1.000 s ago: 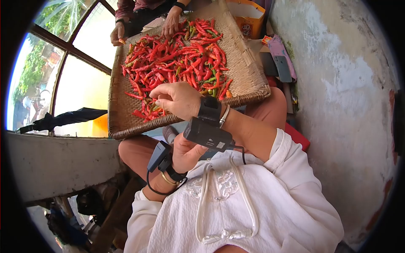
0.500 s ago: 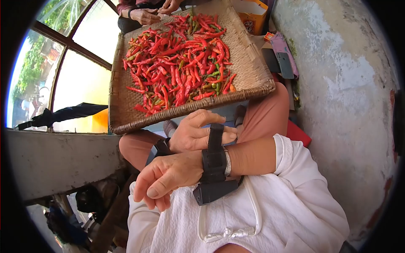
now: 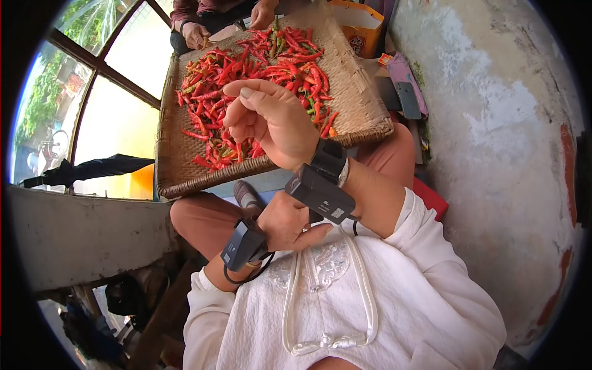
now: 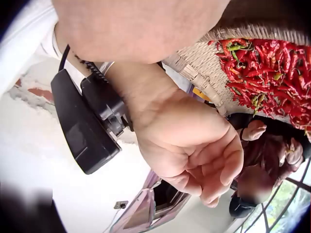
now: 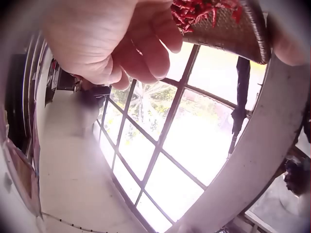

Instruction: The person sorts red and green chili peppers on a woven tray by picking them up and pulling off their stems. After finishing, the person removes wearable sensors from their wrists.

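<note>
My right hand [image 3: 271, 123] is raised over the near part of a shallow woven tray [image 3: 354, 92], overlapping the red chilies [image 3: 206, 111] in the head view. Its fingers curl loosely around nothing, and the left wrist view shows its bare palm [image 4: 194, 145]. Below it, close to my chest, my left hand [image 3: 283, 222] lies beneath the right wrist camera [image 3: 320, 194]. The left thumb stretches to the right, while its other fingers are partly hidden behind that camera. A few green chilies are mixed among the red ones.
Another person's hands [image 3: 197, 36] work at the far edge of the tray. A phone [image 3: 407, 100] and a yellow bag [image 3: 364, 28] lie to the right, beside the wall. Along the window ledge at left rests a folded black umbrella [image 3: 92, 169].
Half a second ago my right hand was low by my chest and my left hand farther forward. The right has risen over the tray and turned; the left has drawn back beneath it.
</note>
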`<action>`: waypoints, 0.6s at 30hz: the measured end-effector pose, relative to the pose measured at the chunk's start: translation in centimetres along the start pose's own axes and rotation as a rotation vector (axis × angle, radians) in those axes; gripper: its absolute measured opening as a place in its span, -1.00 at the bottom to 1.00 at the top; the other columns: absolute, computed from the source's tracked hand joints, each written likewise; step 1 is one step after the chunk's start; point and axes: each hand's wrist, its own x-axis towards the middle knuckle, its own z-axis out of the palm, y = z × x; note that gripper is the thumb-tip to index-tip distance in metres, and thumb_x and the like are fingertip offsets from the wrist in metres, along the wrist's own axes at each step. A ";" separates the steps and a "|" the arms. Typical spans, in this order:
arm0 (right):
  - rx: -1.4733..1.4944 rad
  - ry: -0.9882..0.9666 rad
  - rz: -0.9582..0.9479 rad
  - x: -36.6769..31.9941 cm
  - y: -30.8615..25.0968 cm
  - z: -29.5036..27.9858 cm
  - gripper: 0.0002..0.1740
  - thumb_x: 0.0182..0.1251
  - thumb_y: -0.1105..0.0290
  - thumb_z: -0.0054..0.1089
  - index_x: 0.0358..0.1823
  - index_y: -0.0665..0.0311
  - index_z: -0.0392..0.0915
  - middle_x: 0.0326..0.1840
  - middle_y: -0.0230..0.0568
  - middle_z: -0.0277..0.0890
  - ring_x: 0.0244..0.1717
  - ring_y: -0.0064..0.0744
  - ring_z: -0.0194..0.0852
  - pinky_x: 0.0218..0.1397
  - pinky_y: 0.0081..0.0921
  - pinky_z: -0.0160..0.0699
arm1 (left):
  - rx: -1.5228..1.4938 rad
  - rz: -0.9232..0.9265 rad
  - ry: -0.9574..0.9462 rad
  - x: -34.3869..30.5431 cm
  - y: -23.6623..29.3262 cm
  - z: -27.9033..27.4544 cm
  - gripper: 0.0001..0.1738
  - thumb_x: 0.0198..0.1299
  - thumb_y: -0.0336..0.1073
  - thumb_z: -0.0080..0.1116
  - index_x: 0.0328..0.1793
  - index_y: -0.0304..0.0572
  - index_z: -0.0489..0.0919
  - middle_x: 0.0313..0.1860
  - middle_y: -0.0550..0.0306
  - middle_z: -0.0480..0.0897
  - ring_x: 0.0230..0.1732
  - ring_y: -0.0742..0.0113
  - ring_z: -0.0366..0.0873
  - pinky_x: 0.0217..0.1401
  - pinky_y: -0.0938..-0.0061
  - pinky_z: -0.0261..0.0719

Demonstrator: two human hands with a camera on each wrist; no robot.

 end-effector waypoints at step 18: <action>-1.326 -0.009 -0.167 -0.4 2.9 -1.2 -0.85 0.09 0.41 0.03 -0.47 0.33 0.53 -0.70 -0.23 0.44 -0.65 -0.50 0.45 -0.56 -0.51 0.44 | -0.117 -0.074 0.132 -1.2 -0.1 3.1 -0.86 -0.14 -0.40 0.15 -0.43 -0.30 0.48 -0.62 0.07 0.48 -0.54 0.25 0.50 -0.47 0.47 0.42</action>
